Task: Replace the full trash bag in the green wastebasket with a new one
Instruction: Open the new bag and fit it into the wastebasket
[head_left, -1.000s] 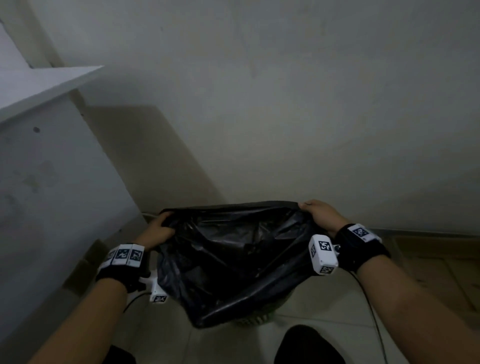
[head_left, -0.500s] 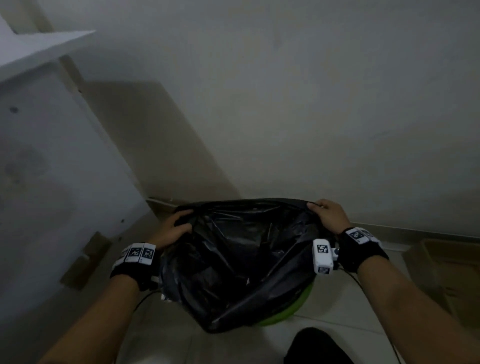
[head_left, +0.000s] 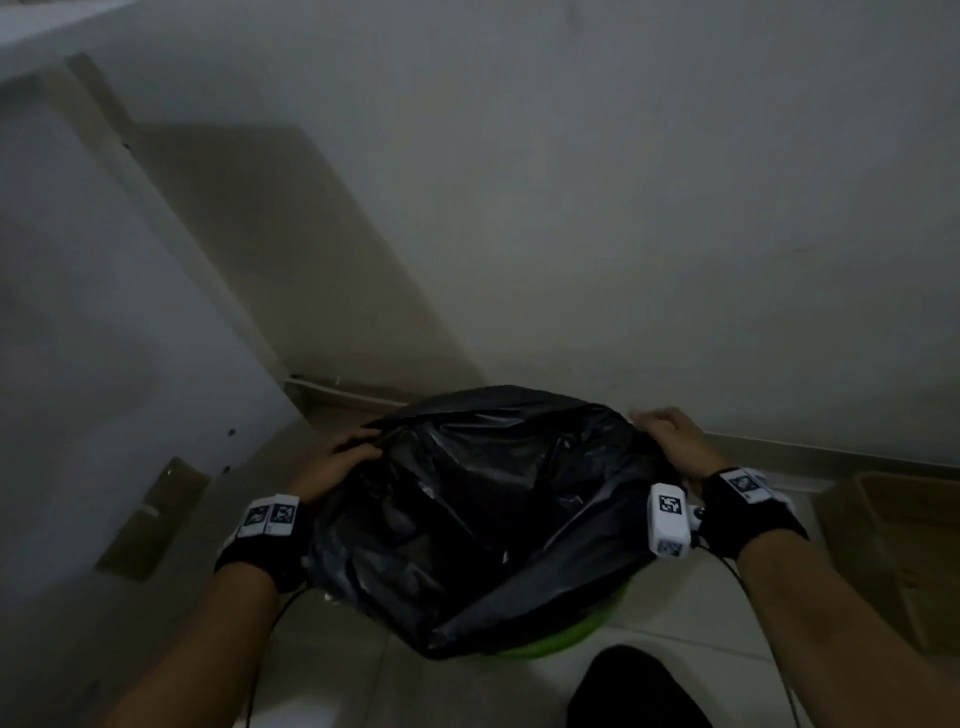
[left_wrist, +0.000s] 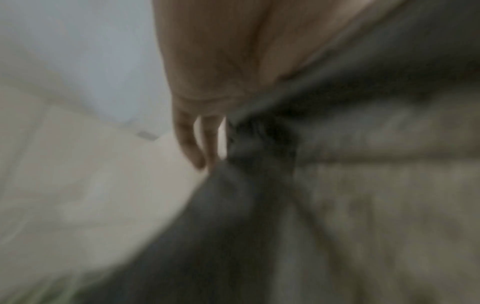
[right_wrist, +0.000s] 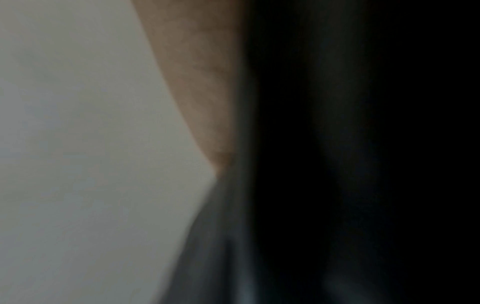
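A black trash bag (head_left: 483, 519) is spread wide open over the green wastebasket (head_left: 566, 636), of which only a strip of rim shows at the lower right. My left hand (head_left: 337, 462) grips the bag's left edge with curled fingers. My right hand (head_left: 670, 436) grips the bag's right edge. In the blurred left wrist view the fingers (left_wrist: 197, 144) lie against the grey film of the bag (left_wrist: 259, 205). The right wrist view shows only the palm (right_wrist: 197, 82) beside the dark bag (right_wrist: 337, 164).
A white wall (head_left: 571, 182) rises close behind the basket, with a baseboard (head_left: 831, 454) along the tiled floor (head_left: 322, 675). A white cabinet panel (head_left: 104, 338) stands at the left. A cardboard box (head_left: 904, 551) sits at the right. My dark shoe (head_left: 634, 691) is at the bottom.
Both hands have carried the bag's mouth down over the basket and the opening has spread wider. The green rim has come into view beneath the bag.
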